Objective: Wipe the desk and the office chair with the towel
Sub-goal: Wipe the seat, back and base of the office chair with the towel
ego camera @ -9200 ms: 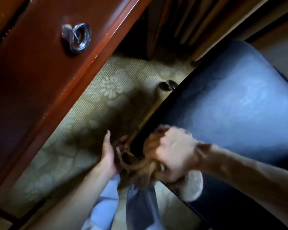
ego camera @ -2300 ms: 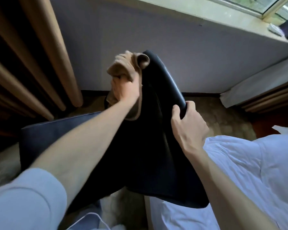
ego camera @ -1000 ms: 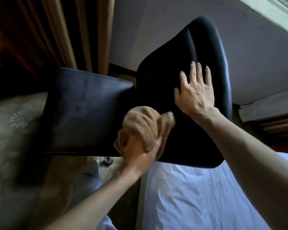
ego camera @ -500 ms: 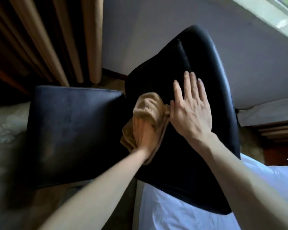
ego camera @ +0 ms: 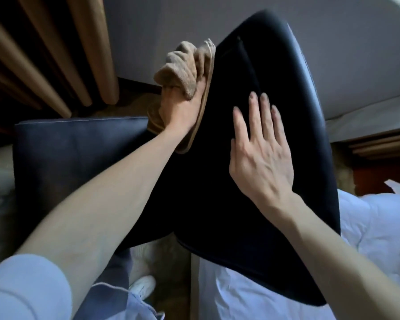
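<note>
Left hand: fingers buried in the brown terry towel, curled and clamped on the bunched cloth; fingertips not visible. The towel is pressed to the left edge of the backrest of the black office chair, near its top, and a hemmed flap trails down the edge past the wrist. Right hand: fingers straight, slightly apart, palm flat on the back panel, holding nothing. Judgement: the step in hand is wiping the backrest's rim. It would go best with the cloth wrapped over the rim so both faces are covered, one long stroke along the edge, and the flat hand countering the push so the chair neither swivels nor rolls. The loose flap cleans little; refolding would help. Around: seat at left beneath the forearm; pleated curtain and grey wall beyond; white bedding close against the backrest's right side, probably limiting its swing; a white shoe below. The desk is not in view.
</note>
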`<state>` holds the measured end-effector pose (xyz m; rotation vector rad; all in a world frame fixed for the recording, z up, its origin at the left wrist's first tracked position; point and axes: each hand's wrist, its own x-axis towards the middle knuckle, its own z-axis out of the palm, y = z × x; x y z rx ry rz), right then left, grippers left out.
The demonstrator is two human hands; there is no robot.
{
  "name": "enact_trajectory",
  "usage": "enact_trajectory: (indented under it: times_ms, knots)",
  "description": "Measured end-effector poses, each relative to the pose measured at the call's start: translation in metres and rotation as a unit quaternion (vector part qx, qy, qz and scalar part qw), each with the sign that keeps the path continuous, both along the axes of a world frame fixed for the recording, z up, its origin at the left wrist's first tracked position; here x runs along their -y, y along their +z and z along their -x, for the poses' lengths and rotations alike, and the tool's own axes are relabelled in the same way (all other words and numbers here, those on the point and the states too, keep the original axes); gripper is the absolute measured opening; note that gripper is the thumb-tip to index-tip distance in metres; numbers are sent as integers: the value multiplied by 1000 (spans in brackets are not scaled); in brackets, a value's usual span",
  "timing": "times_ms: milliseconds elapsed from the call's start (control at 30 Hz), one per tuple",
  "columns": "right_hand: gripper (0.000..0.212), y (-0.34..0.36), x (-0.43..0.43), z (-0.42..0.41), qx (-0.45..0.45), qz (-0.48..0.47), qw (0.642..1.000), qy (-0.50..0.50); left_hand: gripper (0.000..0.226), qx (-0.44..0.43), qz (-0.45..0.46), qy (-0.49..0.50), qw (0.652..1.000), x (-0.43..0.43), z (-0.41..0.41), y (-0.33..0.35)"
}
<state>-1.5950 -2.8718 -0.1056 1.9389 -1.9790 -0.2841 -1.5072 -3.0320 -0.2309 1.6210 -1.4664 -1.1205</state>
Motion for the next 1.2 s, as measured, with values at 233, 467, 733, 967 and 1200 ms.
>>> enact_trajectory:
  times_ms: [233, 467, 733, 967, 1200]
  knots:
    - [56, -2, 1, 0, -18, -2, 1000, 15, 51, 4, -34, -89, 995, -180, -32, -6]
    - [53, -11, -15, 3, -29, 32, 999, 6, 35, -70, 72, -10, 995, -318, -43, -26]
    - [65, -5, -18, -7, -40, -2, 999, -7, 31, -116, 94, -59, 987, -359, -93, -49]
    - [67, -4, -21, -6, -12, -9, 1000, -3, 29, -162, 67, -44, 984, -375, -75, -50]
    - [70, -5, -19, -5, -20, -15, 1000, 1, 51, -98, -22, -77, 992, -276, -58, -51]
